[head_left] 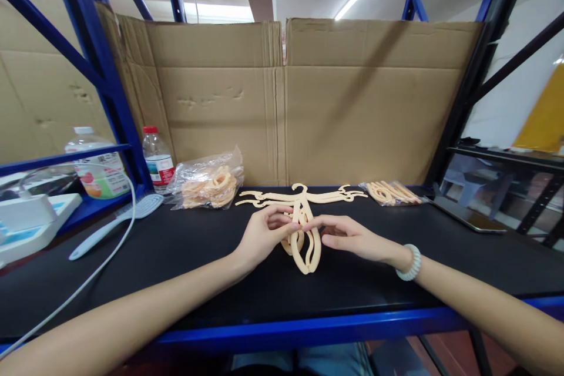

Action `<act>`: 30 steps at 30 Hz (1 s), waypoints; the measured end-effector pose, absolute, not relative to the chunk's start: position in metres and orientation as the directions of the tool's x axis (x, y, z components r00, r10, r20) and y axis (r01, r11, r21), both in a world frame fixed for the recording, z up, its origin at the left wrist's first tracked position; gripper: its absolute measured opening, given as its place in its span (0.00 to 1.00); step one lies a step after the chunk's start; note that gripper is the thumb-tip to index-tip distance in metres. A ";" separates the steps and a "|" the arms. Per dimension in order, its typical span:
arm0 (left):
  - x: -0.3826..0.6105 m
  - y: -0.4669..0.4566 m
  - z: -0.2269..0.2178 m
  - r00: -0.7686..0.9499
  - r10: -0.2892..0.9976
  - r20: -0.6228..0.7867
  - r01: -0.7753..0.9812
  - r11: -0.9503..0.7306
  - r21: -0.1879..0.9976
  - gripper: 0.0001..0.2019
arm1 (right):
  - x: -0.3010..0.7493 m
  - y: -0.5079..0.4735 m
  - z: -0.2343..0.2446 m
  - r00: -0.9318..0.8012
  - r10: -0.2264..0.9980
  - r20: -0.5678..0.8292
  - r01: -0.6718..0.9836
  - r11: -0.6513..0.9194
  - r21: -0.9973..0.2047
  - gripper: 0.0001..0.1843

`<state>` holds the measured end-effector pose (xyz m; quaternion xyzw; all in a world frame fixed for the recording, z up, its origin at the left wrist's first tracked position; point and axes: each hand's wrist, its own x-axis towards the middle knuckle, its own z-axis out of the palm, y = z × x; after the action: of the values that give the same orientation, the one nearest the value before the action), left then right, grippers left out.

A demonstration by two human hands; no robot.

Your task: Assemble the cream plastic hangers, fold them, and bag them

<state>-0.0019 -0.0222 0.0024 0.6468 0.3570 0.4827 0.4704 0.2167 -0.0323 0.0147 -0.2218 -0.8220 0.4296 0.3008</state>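
A cream plastic folding hanger [312, 255], its arms folded down, stands between my hands above the black tabletop. My left hand [261, 234] grips its left side, thumb in front and fingers curled behind. From the right, my right hand [352, 238] has its index finger across the front of the hanger and its thumb lower by the right arm; its other fingers are partly hidden. Behind my hands lie more hangers with arms spread out [328, 197], their hook pointing to the cardboard. Another cream loop shows partly behind the held hanger.
At the back left is a clear bag of cream hangers [207, 185]; a smaller bag [390, 192] lies back right. A red-capped bottle [157, 161], pale-blue brush [127, 217], white cable [118, 255] and power strip [37, 229] are left. A phone-like slab [462, 215] lies right. Cardboard [374, 111] walls the back.
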 end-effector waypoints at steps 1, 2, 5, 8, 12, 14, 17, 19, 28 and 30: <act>-0.002 -0.021 0.002 0.285 0.912 0.295 0.012 -0.311 0.950 0.19 | 0.218 -0.031 0.015 -0.717 0.627 0.307 0.113 0.538 -0.836 0.18; -0.002 -0.020 0.002 0.298 0.906 0.302 0.019 -0.322 0.946 0.19 | 0.219 -0.029 0.015 -0.710 0.631 0.313 0.109 0.538 -0.836 0.18; -0.003 -0.016 0.001 0.338 0.878 0.340 0.069 -0.383 0.921 0.18 | 0.222 -0.021 0.012 -0.641 0.688 0.342 0.076 0.500 -0.863 0.17; -0.008 -0.009 0.000 0.345 0.861 0.374 0.179 -0.452 0.874 0.15 | 0.226 -0.008 0.004 -0.503 0.799 0.330 0.116 0.441 -0.890 0.18; -0.015 -0.006 0.000 0.414 0.797 0.440 0.473 -0.601 0.644 0.13 | 0.231 0.008 -0.008 -0.414 0.868 0.273 0.284 0.408 -0.868 0.21; -0.017 -0.008 0.001 0.487 0.756 0.437 0.575 -0.655 0.490 0.14 | 0.234 0.011 -0.011 -0.444 0.851 0.280 0.391 0.465 -0.794 0.22; -0.017 -0.014 0.002 0.574 0.727 0.378 0.617 -0.687 0.384 0.18 | 0.237 0.006 -0.009 -0.502 0.804 0.319 0.540 0.580 -0.610 0.24; -0.016 -0.019 0.003 0.613 0.711 0.345 0.618 -0.703 0.351 0.20 | 0.238 0.000 -0.005 -0.554 0.777 0.300 0.598 0.622 -0.506 0.27; -0.017 -0.022 0.005 0.682 0.666 0.303 0.605 -0.746 0.278 0.11 | 0.232 -0.016 0.001 -0.724 0.653 0.222 0.532 0.733 -0.423 0.31; -0.018 -0.022 0.006 0.687 0.664 0.296 0.610 -0.748 0.260 0.11 | 0.230 -0.018 0.000 -0.731 0.637 0.244 0.526 0.754 -0.394 0.30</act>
<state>-0.0175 -0.0217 0.0056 0.9157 0.3478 0.1886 0.0706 0.2300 -0.0176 0.0004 -0.3167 -0.9181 0.1509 0.1847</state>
